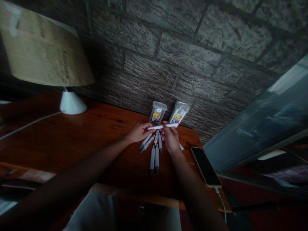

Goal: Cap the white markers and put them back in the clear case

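Note:
A white marker with pink ends (163, 126) is held nearly level between my two hands above the wooden table. My left hand (139, 132) grips its left end, and my right hand (171, 137) has its fingers round the right part. Beneath and in front of them lie several grey-tipped white markers (152, 158), some partly hidden by my hands. Just behind, a clear plastic case with a yellow label (158, 112) stands upright against the wall. Beside it on the right, a second clear case (179, 112) leans and holds markers.
A phone (206, 166) with a white cable lies near the table's right edge. A lamp (72, 102) with a paper-like shade stands at the back left, its cord crossing the wooden table (96, 128). The stone wall (149, 67) rises behind.

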